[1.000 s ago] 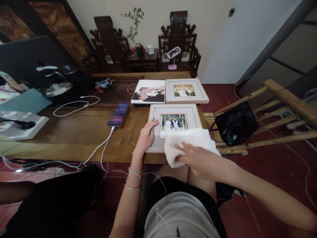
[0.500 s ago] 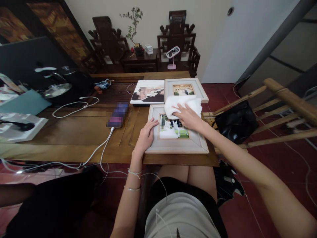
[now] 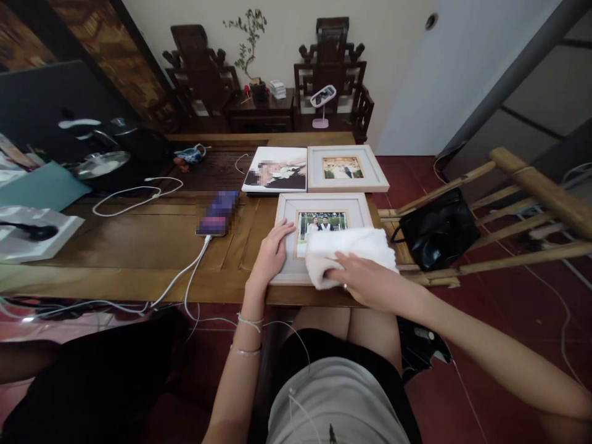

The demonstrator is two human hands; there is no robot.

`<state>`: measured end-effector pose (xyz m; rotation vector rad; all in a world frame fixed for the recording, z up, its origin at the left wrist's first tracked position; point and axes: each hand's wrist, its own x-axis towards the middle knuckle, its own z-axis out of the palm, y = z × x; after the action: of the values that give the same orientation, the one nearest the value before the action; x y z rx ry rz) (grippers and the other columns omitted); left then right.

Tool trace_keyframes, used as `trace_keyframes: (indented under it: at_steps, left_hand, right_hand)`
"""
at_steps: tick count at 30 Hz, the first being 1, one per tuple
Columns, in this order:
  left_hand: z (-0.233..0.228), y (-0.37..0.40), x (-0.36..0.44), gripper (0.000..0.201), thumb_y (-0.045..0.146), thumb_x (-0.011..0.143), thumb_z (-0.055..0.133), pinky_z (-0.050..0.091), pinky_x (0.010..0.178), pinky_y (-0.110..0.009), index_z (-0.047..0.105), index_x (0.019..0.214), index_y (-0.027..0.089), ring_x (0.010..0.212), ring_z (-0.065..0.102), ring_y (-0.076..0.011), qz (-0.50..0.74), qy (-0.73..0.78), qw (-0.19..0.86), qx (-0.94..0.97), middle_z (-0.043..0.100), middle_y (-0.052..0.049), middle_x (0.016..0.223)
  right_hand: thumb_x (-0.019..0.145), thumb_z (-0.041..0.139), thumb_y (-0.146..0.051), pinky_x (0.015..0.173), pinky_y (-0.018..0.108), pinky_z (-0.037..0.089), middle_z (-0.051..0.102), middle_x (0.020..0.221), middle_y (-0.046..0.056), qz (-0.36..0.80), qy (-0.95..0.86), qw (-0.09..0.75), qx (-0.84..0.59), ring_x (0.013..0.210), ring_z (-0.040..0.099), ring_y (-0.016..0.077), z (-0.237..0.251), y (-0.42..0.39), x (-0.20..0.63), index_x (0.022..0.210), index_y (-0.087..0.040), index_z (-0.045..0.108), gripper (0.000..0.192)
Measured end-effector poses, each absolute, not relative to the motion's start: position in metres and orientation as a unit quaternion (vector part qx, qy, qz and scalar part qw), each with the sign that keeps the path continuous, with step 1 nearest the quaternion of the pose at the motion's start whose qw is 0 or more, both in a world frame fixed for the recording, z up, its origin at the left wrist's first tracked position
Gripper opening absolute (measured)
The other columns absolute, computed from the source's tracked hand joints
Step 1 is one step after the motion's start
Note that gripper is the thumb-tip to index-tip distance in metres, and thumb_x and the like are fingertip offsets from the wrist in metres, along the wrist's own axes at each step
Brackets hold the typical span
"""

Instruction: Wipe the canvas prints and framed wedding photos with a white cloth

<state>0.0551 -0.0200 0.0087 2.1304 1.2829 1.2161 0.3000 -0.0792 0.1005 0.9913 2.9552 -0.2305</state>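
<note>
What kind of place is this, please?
Probably a living room in a home: carved wooden chairs along the wall, a potted plant between them, and framed wedding photos on a wooden table.

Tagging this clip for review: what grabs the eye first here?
The right hand pressing a white cloth on the near picture frame at the table's front edge, the left hand steadying its left side. Behind it lie a second frame and a photo album.
</note>
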Motion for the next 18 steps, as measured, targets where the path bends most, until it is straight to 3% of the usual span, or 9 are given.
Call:
trace_keyframes:
  at_steps: [3,9,13,18]
  left_hand:
    - [0.009,-0.02,0.055,0.035,0.011,0.094,0.036,0.037,0.112,-0.052,0.062,0.116,0.019,0.134,0.046,-0.0217,0.431,0.453,0.184,0.758,0.063,-0.009,0.128]
    - [0.007,-0.019,0.054,0.035,0.013,0.096,0.036,0.037,0.112,-0.05,0.062,0.117,0.017,0.134,0.046,-0.0213,0.431,0.445,0.182,0.763,0.063,-0.011,0.129]
    - [0.008,-0.019,0.053,0.035,0.011,0.095,0.036,0.037,0.112,-0.051,0.062,0.118,0.018,0.133,0.047,-0.0211,0.432,0.443,0.185,0.763,0.063,-0.01,0.129]
    - [0.009,-0.019,0.053,0.036,0.01,0.094,0.036,0.038,0.112,-0.051,0.062,0.118,0.017,0.133,0.047,-0.0217,0.43,0.442,0.188,0.764,0.063,-0.011,0.128]
  right_hand:
    - [0.08,0.046,0.0,0.079,0.04,0.053,0.067,0.111,0.014,-0.111,0.946,0.006,0.306,0.094,0.066,0.0272,0.116,-0.101,0.296,0.116,-0.02,0.062,0.044]
    - [0.08,0.05,-0.002,0.087,0.044,0.052,0.06,0.126,0.016,-0.062,0.938,-0.022,0.341,0.111,0.06,0.0297,0.092,-0.078,0.293,0.119,-0.021,0.062,0.045]
    - [0.082,0.049,-0.002,0.106,0.049,0.039,0.054,0.138,0.013,0.021,0.933,-0.067,0.354,0.129,0.048,0.0287,0.067,-0.019,0.302,0.121,-0.018,0.06,0.044]
    - [0.084,0.05,-0.005,0.112,0.057,0.025,0.041,0.149,0.015,0.088,0.913,-0.081,0.391,0.14,0.031,0.0348,0.064,0.045,0.299,0.126,-0.015,0.058,0.044]
